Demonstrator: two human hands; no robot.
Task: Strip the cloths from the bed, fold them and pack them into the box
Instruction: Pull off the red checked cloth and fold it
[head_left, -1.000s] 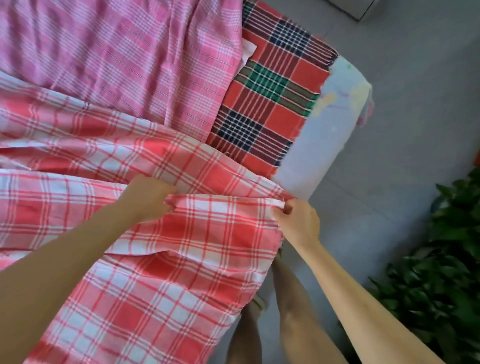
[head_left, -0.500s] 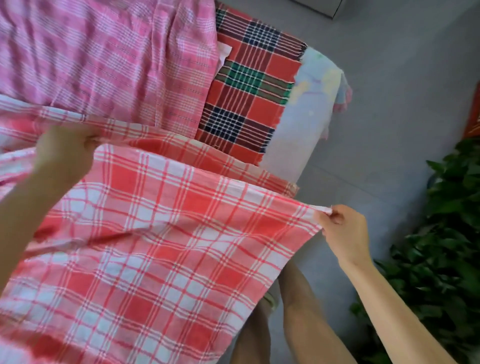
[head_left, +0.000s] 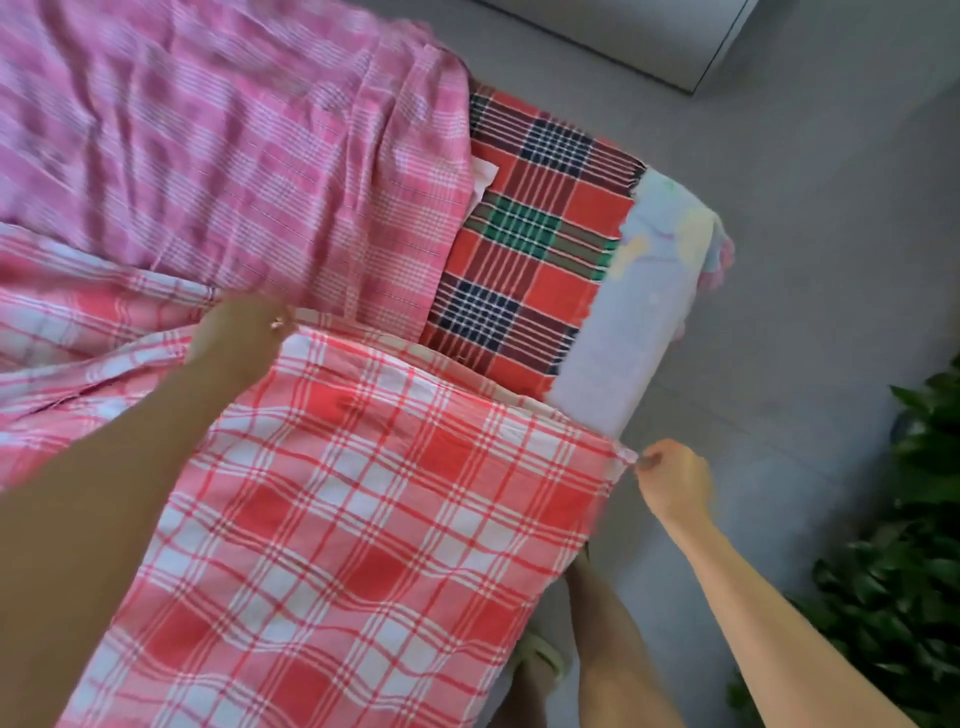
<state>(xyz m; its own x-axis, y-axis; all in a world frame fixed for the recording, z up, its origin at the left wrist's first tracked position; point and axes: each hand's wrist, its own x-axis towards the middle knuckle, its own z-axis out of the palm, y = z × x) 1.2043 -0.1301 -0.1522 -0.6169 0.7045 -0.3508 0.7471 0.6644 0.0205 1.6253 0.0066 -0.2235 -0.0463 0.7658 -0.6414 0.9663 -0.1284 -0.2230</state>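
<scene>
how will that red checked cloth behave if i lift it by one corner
Probably floppy: the red checked cloth ripples and hangs off the bed. Likely light, since the right hand holds its corner by a pinch.

left hand (head_left: 244, 338) blurred, fingers perhaps under red check cloth (head_left: 363, 519); cloth cut off below.
</scene>
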